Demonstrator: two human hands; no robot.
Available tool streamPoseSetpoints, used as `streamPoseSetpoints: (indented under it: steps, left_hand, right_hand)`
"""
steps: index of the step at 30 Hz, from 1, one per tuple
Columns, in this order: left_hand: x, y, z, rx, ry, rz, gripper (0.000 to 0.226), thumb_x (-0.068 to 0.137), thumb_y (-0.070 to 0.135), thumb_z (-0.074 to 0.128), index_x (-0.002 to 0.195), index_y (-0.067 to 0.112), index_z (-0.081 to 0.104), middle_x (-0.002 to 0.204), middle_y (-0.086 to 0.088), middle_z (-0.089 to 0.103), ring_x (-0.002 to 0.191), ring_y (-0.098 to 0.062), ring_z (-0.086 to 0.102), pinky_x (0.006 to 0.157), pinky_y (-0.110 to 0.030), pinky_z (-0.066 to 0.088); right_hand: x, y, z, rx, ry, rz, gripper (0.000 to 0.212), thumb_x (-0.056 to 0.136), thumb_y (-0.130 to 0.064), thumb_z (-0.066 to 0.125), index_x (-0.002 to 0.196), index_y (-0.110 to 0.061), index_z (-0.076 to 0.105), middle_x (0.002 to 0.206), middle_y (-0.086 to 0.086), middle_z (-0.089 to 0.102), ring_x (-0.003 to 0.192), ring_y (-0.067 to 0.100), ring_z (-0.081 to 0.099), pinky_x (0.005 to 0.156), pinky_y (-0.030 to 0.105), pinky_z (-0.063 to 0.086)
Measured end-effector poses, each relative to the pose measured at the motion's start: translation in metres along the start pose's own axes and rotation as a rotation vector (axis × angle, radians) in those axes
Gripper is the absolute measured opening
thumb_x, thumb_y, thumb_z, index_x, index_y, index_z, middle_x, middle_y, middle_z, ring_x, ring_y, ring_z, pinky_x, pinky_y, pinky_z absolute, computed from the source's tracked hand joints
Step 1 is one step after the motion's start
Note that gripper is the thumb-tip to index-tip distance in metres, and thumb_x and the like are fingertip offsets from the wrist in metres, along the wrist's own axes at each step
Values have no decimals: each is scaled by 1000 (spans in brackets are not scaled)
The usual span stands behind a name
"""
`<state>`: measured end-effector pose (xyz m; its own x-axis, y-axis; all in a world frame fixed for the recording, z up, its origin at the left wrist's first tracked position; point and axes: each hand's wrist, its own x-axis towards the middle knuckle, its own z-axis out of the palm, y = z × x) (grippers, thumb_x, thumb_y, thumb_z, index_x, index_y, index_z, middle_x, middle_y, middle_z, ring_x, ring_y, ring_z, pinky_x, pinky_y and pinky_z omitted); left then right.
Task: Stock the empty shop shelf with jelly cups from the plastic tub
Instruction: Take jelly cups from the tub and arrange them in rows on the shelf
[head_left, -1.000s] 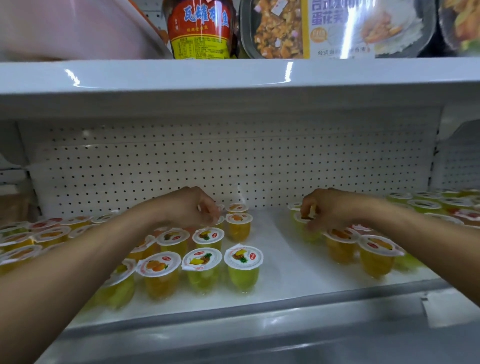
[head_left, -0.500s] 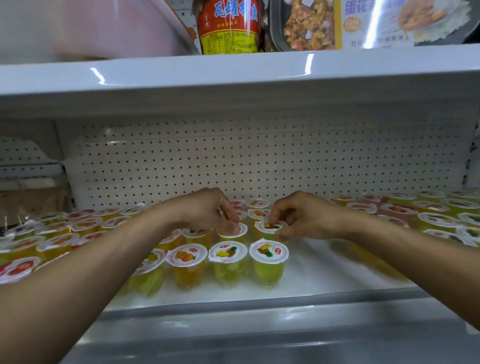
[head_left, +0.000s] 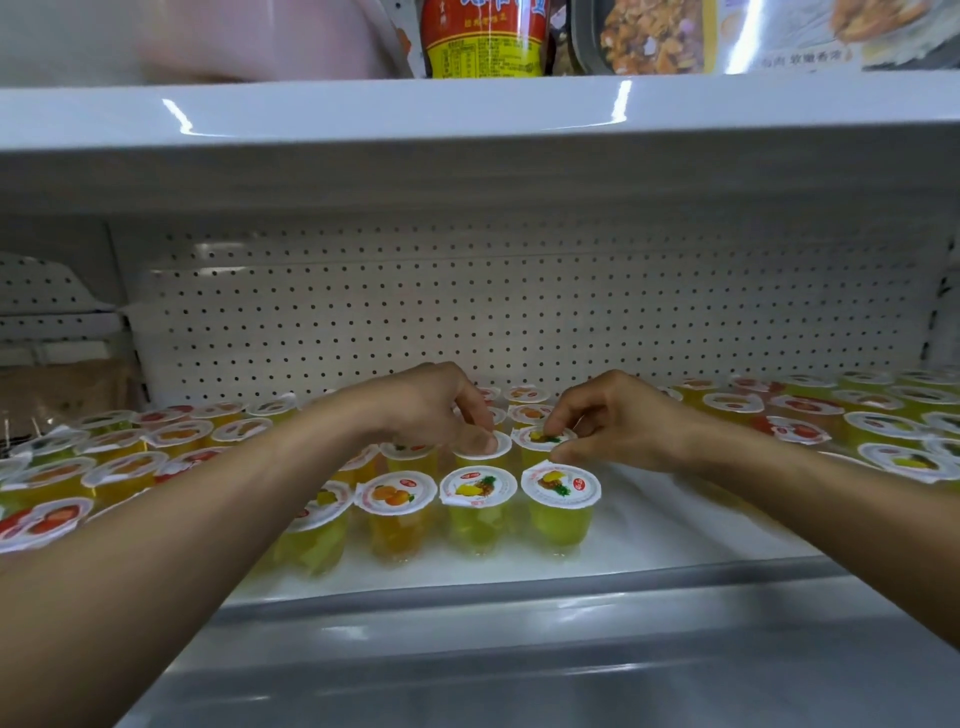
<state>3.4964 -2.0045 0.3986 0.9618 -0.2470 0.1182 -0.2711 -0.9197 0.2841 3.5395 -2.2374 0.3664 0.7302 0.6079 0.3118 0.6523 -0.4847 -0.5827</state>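
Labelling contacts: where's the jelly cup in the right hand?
Head view, mid-shelf, second row: the jelly cup sits in the right hand's grip, behind the front-row green cup, beside the neighbour cup the left hand holds.

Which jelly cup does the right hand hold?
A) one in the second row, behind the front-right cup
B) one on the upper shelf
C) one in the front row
A: the right hand pinches the second-row cup just behind the front-right cup.

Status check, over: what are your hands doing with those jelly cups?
Left hand pinches a second-row cup. Right hand pinches the neighbouring cup. Bare shelf just right of them; nothing blocking.
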Motion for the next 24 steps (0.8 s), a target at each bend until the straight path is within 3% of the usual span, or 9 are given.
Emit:
streamPoseSetpoints:
  steps: [2, 5, 7, 10, 14, 18, 22, 24]
  left_hand:
    - [0, -1, -2, 6, 6, 6, 22, 80, 44, 76, 97, 30, 75, 96, 21, 68, 90, -2, 63, 87, -31, 53]
    - [-1, 1, -12, -35, 91, 47, 20, 80, 44, 75, 96, 32, 74, 91, 22, 69, 85, -6, 67, 81, -30, 55]
    - [2, 7, -18, -98, 132, 89, 19, 82, 42, 74, 97, 31, 74, 89, 21, 70, 80, -4, 68, 75, -30, 55]
    - [17, 23, -19, -86, 135, 135, 18, 84, 42, 72, 98, 31, 74, 92, 20, 70, 78, 7, 63, 72, -17, 50]
    - [57, 56, -12, -45, 94, 173, 17, 86, 37, 70, 101, 31, 74, 90, 25, 67, 82, 8, 62, 73, -14, 49]
    - [110, 86, 2, -36, 43, 191, 21, 85, 28, 74, 106, 24, 73, 84, 24, 64, 72, 15, 56, 58, 3, 39]
    - [154, 105, 19, -12, -59, 183, 38, 81, 29, 78, 117, 17, 70, 109, 7, 71, 85, 2, 60, 77, -8, 44]
    - [169, 110, 27, -49, -136, 189, 45, 78, 26, 81, 120, 15, 69, 115, 4, 70, 84, 2, 61, 75, -5, 45]
  right_hand:
    - [-3, -5, -3, -23, -18, 3, 18, 73, -24, 84, 89, -21, 76, 87, 1, 74, 78, 18, 68, 82, 44, 55]
    - [-9, -13, -23, -48, 28, -20, 18, 74, -20, 82, 91, -23, 75, 80, -19, 73, 75, 6, 69, 73, 22, 56]
    - [-14, -13, -45, -70, 108, -28, 18, 77, -16, 79, 89, -28, 73, 78, -17, 73, 73, -1, 67, 68, 14, 53]
    - [-18, 0, -85, -196, 176, 11, 22, 80, -15, 77, 88, -34, 69, 84, -20, 70, 77, -7, 66, 70, 9, 50]
    - [-18, 39, -128, -359, 144, 139, 20, 83, -18, 74, 99, -30, 71, 95, -11, 70, 87, 1, 66, 77, 15, 48]
    - [-7, 76, -149, -531, -8, 217, 25, 85, -23, 72, 110, -25, 70, 107, -3, 68, 97, 10, 64, 90, 29, 52]
    - [11, 101, -155, -534, -85, 241, 23, 84, -26, 72, 107, -26, 70, 108, 0, 68, 98, 15, 64, 92, 35, 53]
    - [21, 110, -156, -528, -121, 236, 24, 82, -32, 74, 106, -29, 70, 110, -1, 66, 101, 13, 62, 93, 35, 52]
